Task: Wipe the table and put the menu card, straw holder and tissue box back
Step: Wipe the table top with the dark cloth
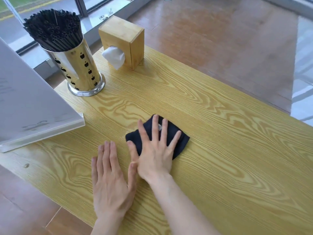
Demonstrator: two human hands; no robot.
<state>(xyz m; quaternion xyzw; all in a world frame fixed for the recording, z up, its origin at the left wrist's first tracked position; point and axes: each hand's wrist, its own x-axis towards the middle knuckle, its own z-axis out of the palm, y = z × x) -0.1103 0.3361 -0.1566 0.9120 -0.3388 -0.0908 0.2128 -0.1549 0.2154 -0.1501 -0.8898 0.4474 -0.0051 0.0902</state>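
You get bright, even daylight from the window (50, 7) ahead. The shiny floor (220, 39) glares; your fingers (155, 122) blur slightly.

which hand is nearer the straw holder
Left. The left hand lies flat on the table below the straw holder; the right hand presses the dark cloth farther to the right.

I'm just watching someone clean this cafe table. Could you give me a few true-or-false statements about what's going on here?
1. The right hand presses flat on a dark cloth. True.
2. The left hand holds the straw holder. False: it lies flat on the table.
3. The straws are black. True.
4. The tissue box is empty. False: a white tissue sticks out.
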